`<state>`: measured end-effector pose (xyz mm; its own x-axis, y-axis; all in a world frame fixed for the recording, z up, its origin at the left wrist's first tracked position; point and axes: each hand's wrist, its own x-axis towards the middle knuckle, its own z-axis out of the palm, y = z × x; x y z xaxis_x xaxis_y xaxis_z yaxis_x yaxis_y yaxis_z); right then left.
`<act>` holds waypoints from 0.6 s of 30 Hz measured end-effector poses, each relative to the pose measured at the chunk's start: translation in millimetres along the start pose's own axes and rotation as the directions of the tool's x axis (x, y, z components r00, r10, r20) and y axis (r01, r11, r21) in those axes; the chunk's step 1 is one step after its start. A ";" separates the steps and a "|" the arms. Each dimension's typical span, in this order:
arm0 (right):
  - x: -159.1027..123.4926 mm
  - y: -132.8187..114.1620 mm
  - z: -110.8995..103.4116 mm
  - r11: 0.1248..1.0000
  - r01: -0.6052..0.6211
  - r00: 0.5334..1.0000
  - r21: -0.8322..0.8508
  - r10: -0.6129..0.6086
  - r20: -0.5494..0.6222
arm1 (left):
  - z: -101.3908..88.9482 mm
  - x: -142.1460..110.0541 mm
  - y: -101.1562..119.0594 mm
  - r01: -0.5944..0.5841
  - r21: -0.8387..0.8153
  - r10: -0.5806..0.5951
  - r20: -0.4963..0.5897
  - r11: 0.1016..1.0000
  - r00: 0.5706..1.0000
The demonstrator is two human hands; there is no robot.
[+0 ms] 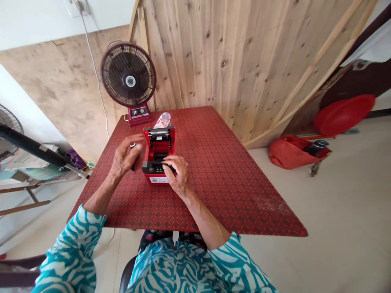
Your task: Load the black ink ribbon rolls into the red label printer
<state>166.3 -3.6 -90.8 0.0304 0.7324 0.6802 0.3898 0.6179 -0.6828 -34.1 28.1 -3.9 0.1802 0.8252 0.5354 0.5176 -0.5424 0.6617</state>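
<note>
At the back left corner of the desk [220,175], under its red patterned cover, stands a maroon table fan [130,81], its round grille turned toward the person. A white cord [97,83] runs down the wall left of it, and knotty wooden boards [229,61] rise behind the desk. A clear plastic bottle [163,119] sits just behind the red and black label printer [156,178], whose raised lid [170,132] hides the bottle's lower part. A black pole [33,147] slants in from the left edge, near a second fan [9,120].

The printer rests on the desk between the hands, its stickered front toward the person and the lid tipped up at the back; its long axis seems to run away from the person (foreshortening makes this uncertain). The right hand [179,176] has bent fingers and thumb at the black front edge; whether they pinch or only press, I cannot tell. The left hand [124,160] is beside the printer, thumb and fingers parted around a small pale spot, and I cannot tell if it grips anything; a dark object beneath it is mostly hidden.

The printer's open compartment shows a black roller-like part. On the floor at right, a red bag [284,152] holds a dark flask [317,147], near a red plastic disc [345,115]
</note>
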 end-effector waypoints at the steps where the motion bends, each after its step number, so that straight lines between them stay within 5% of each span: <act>1: -0.5 0.0 0.3 1.000 0.020 1.000 -0.016 -0.020 -0.016 | -2.5 8.0 -1.2 -0.006 0.007 0.007 -0.089 1.000 0.996; 4: -1.4 0.0 0.3 0.992 0.101 0.993 -0.074 -0.106 -0.061 | -4.0 33.5 -8.5 0.003 -0.011 -0.005 -0.178 1.000 0.984; 9: -0.6 0.3 -3.0 0.969 0.226 0.970 -0.102 -0.234 -0.068 | 12.4 61.2 -20.9 0.206 -0.144 -0.210 -0.017 0.968 0.978; 18: 1.7 -1.2 -13.1 0.946 0.320 0.944 -0.044 -0.315 0.099 | 22.7 60.7 -19.6 0.233 -0.276 -0.214 0.096 0.932 0.972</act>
<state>178.0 -6.9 -85.3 -0.1854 0.5252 0.8305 0.4192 0.8067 -0.4165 -14.4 92.4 3.7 0.1446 0.9334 0.3284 0.2934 -0.3574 0.8867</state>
